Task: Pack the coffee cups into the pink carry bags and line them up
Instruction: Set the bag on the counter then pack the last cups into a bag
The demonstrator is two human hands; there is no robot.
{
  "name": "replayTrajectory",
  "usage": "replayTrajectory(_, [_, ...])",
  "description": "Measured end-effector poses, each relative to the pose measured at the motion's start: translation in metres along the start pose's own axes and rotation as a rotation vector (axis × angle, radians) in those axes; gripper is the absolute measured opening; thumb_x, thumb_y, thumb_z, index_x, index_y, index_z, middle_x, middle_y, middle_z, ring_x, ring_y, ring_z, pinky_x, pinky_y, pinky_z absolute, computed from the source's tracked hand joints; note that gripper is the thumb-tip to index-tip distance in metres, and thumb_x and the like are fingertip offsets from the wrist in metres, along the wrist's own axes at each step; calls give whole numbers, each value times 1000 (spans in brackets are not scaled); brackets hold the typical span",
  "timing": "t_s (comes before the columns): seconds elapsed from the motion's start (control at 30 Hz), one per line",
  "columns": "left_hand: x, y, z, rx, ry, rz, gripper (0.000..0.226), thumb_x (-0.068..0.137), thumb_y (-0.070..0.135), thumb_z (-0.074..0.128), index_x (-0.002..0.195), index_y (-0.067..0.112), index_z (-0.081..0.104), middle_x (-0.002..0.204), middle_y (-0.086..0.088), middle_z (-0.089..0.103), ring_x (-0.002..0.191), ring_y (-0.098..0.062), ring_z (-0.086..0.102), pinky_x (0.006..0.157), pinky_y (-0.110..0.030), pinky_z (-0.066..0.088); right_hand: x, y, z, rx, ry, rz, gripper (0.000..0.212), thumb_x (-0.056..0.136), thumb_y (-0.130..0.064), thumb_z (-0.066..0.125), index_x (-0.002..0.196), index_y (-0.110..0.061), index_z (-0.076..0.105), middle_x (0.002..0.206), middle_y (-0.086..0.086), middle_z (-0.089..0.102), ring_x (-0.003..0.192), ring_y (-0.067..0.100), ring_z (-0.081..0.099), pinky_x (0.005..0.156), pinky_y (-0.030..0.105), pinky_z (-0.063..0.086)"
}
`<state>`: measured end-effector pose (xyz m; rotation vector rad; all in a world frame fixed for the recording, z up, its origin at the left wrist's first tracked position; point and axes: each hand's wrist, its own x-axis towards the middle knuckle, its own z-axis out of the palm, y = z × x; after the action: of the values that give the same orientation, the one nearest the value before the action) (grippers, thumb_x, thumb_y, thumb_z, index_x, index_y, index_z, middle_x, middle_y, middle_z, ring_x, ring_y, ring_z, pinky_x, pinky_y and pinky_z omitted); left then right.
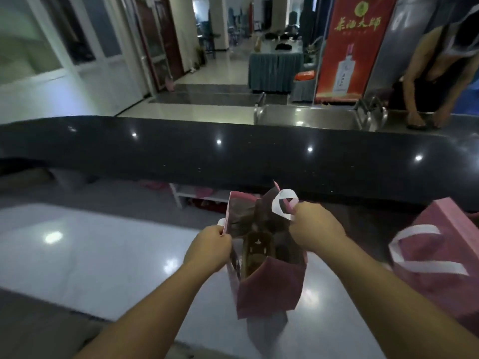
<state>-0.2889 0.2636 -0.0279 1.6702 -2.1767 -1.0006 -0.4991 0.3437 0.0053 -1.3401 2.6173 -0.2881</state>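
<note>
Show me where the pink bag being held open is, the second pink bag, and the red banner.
Held pink bag [269, 291], head view, its front panel.
Second pink bag [440, 218], head view, its side above the white handle.
Red banner [344, 40], head view, its red field.

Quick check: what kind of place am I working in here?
Probably a restaurant or hotel service counter: a long dark counter, a steel sink behind it, a red bottle banner, and a skirted table down the hall.

Pink carry bag [270, 288] upright, mouth open, second bag [440, 252] right
</note>
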Motion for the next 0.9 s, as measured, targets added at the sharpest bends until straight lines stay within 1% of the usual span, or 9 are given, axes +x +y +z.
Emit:
replayTrajectory(0.1, [-18,-68,-49,-39,66,-69,31,101,28,47,76,22,65,77,1,73,67,-16,70,48,-24,44,-17,-78,25,12,-8,-105,15,88,-12,62,101,-20,59,73,-2,57,62,17,60,55,30,55])
replayTrajectory(0.27, [-59,-183,-134,-76,204,-184,36,100,31,47,65,23,51,66,4,64,56,-12,58,43,-23,35,-58,-202,64,42,-52,-258,13,85,-17,61,97,-19,63,76,-2,61,64,19,63,65,39,62])
replayTrajectory(0.43, [-105,-283,-199,-193,331,-334,33,102,26,50,71,21,60,70,1,66,60,-13,60,49,-25,40,-103,-316,100,84,-82,-438,28,81,-15,58,107,-21,65,78,-4,60,62,15,59,53,31,51])
replayTrajectory(0.5, [-125,-318,-221,-266,387,-392,33,103,24,51,74,18,65,71,-2,68,56,-10,61,45,-22,42,-120,-358,114,68,-125,-496,29,80,-13,57,107,-20,67,79,-4,62,64,17,62,56,34,57])
replayTrajectory(0.57, [-146,-347,-240,-309,457,-438,35,104,23,51,73,18,65,67,-3,67,47,-4,60,35,-13,36,-133,-398,127,46,-173,-578,27,78,-13,56,102,-19,68,79,-3,64,65,18,64,57,35,59])
replayTrajectory(0.63, [-163,-374,-254,-308,497,-496,34,104,26,50,76,21,67,70,-3,70,50,-6,61,36,-17,37,-142,-437,143,25,-201,-669,26,75,-13,55,99,-19,67,75,-5,61,62,15,60,48,29,49])
replayTrajectory(0.7, [-176,-399,-266,-308,529,-558,34,103,31,48,77,25,69,71,0,72,57,-11,63,46,-24,39,-150,-476,159,2,-215,-753,25,76,-13,54,97,-19,65,72,-7,59,59,12,57,45,26,42])
replayTrajectory(0.83, [-192,-443,-288,-369,620,-678,36,103,34,51,71,23,65,61,3,66,43,-5,51,41,-20,33,-167,-550,191,-11,-260,-892,20,78,-15,52,93,-22,63,69,-7,60,57,15,59,49,29,53])
replayTrajectory(0.9, [-195,-461,-303,-375,659,-727,34,103,33,50,73,25,66,66,1,68,51,-9,55,45,-21,35,-172,-583,203,5,-286,-950,19,78,-16,51,92,-26,58,68,-9,59,57,14,59,53,33,57])
